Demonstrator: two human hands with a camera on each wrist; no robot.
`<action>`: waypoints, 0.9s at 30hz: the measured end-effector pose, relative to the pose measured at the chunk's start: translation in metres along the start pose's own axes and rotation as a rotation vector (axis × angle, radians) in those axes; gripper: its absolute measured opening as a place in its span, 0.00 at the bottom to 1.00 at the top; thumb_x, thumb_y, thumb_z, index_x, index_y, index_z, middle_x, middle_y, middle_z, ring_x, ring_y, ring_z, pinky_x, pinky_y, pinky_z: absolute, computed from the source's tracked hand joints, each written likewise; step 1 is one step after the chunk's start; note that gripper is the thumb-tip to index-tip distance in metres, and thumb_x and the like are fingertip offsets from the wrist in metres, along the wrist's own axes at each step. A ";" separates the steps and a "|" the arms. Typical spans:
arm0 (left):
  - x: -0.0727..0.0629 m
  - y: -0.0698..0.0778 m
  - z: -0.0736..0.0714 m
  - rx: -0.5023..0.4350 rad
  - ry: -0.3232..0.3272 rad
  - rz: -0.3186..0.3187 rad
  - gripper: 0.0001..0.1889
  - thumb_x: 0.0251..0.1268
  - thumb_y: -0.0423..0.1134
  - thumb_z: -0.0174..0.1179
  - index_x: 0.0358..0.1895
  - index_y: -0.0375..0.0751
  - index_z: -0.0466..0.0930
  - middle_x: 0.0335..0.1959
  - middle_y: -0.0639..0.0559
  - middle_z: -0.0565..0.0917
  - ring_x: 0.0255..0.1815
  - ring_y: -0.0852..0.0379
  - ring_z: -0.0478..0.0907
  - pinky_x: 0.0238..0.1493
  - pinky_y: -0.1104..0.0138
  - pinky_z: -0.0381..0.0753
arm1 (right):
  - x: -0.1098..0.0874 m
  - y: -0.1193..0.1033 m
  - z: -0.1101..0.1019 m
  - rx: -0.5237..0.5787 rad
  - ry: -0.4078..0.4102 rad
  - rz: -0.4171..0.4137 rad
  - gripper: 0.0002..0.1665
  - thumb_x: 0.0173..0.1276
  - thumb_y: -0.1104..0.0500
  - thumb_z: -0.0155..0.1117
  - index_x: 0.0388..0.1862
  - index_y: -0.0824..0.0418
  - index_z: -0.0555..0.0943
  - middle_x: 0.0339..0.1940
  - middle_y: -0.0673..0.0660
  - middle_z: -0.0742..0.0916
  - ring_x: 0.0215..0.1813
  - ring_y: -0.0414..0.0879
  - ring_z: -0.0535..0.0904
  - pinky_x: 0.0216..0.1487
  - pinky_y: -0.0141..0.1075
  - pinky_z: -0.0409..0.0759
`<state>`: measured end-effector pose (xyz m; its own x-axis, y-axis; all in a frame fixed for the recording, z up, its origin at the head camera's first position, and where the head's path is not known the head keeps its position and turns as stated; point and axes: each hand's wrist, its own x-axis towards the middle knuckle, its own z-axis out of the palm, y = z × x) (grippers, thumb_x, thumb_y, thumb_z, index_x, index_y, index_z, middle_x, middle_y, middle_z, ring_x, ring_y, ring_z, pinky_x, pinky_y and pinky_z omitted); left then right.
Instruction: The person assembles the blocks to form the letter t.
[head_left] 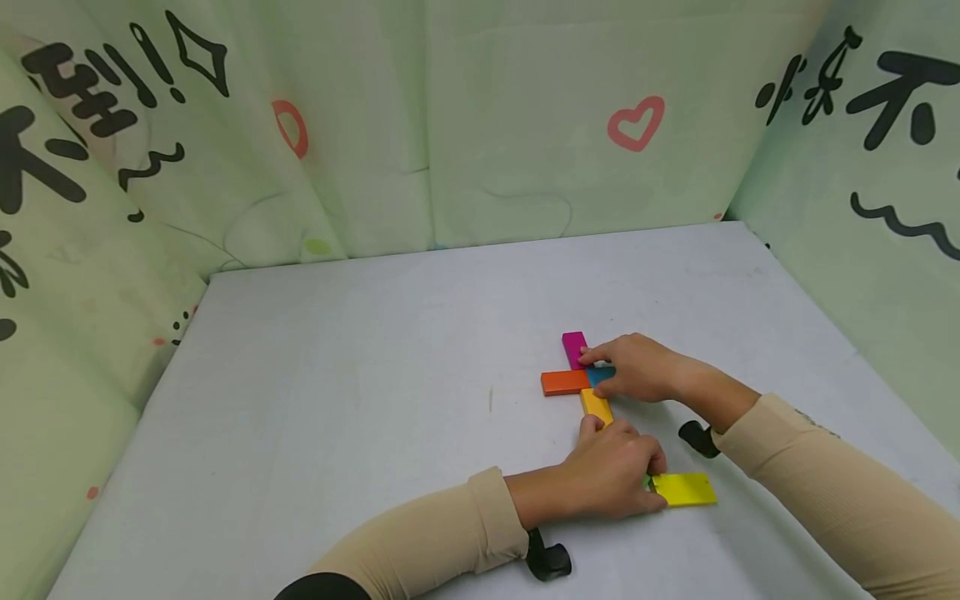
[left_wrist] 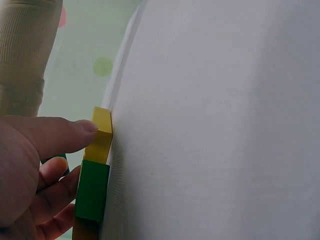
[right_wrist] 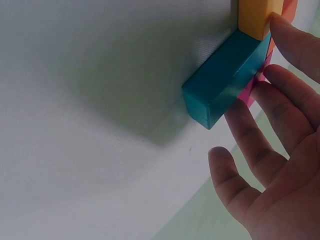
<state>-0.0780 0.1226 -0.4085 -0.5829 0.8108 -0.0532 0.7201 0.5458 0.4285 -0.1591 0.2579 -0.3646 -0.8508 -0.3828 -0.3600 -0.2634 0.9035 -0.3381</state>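
Several coloured blocks lie together on the white table. My right hand [head_left: 637, 368] is over a blue block [head_left: 599, 376], its fingers extended towards a magenta block [head_left: 573, 348] and its thumb touching an amber block [right_wrist: 257, 17]. An orange block [head_left: 564, 383] points left from the blue one. Nearer to me, my left hand [head_left: 611, 471] spans from the amber block's near end to a yellow block [head_left: 686, 490], which its thumb touches. Under that hand, a green block [left_wrist: 92, 190] adjoins the yellow one; the left hand hides most of it in the head view.
The white tabletop [head_left: 360, 400] extends left and behind the blocks. A pale green printed curtain [head_left: 495, 125] encloses the back and both sides. Black wrist-mounted pieces hang close to the table below each wrist, such as the left one [head_left: 549, 562].
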 end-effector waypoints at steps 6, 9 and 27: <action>-0.001 0.000 0.000 -0.003 0.000 0.002 0.14 0.57 0.57 0.72 0.44 0.60 0.84 0.30 0.74 0.75 0.48 0.69 0.66 0.44 0.67 0.56 | 0.001 0.002 0.001 0.007 0.001 0.004 0.35 0.62 0.54 0.75 0.68 0.60 0.78 0.65 0.65 0.80 0.66 0.67 0.71 0.62 0.59 0.72; -0.001 0.000 -0.001 -0.005 0.002 0.004 0.14 0.57 0.57 0.72 0.44 0.60 0.84 0.31 0.74 0.75 0.48 0.69 0.66 0.44 0.68 0.56 | 0.001 0.002 0.002 0.010 0.002 0.004 0.34 0.63 0.54 0.74 0.68 0.60 0.77 0.65 0.65 0.80 0.67 0.67 0.71 0.62 0.59 0.72; -0.001 0.001 -0.001 -0.003 -0.001 0.003 0.14 0.57 0.56 0.72 0.44 0.60 0.84 0.32 0.74 0.75 0.48 0.69 0.66 0.44 0.68 0.56 | 0.000 0.001 0.002 0.007 0.003 0.002 0.35 0.62 0.53 0.75 0.68 0.60 0.78 0.65 0.65 0.80 0.67 0.67 0.71 0.62 0.59 0.72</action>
<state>-0.0774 0.1221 -0.4076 -0.5805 0.8126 -0.0525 0.7206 0.5427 0.4316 -0.1589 0.2587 -0.3666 -0.8527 -0.3800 -0.3585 -0.2582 0.9031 -0.3432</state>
